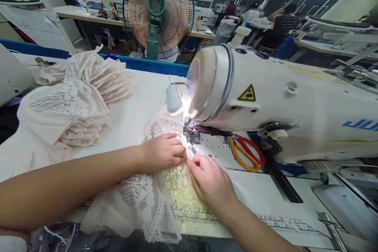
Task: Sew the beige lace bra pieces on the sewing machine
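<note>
A cream lace piece (138,201) lies on the white table (138,98), running under the presser foot (191,136) of a white sewing machine (265,102). My left hand (162,151) rests on the lace just left of the foot, fingers curled and pressing the fabric down. My right hand (209,179) pinches the lace edge right in front of the needle, fingertips almost touching the left hand's. The machine's lamp throws bright light on the fabric there.
A stack of folded lace pieces (76,102) sits at the left of the table. Orange and red scissors (246,153) lie on the machine bed behind the foot. A green fan (156,12) stands beyond the table. People work at far tables (280,23).
</note>
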